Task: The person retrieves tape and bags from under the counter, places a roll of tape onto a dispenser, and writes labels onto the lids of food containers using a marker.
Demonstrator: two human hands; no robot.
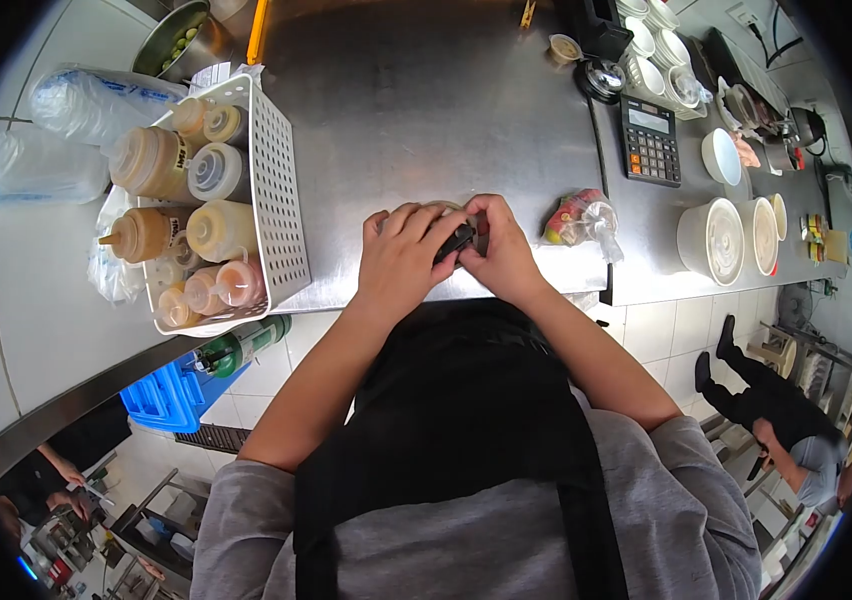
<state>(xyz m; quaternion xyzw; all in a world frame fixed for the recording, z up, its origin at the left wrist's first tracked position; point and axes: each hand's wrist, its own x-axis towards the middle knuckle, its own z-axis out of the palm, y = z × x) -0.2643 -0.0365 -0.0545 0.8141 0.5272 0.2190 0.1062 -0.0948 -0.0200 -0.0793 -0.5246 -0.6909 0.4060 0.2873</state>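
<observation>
Both of my hands meet at the front edge of the steel counter (366,130). My left hand (411,250) curls over a small dark object (458,240), its fingers bent across the top. From the other side, my right hand (499,248) grips the same object between thumb and fingers. Most of the object is hidden by my fingers, so I cannot make out what it is. To the right of my hands lies a clear plastic bag (580,218) with red and green contents.
A white perforated basket (281,190) of sauce bottles stands at the left. A calculator (650,140), a white bowl (721,155) and a lidded tub (711,241) are at the right. One person (781,410) is at lower right; another person's hands (68,485) show at lower left.
</observation>
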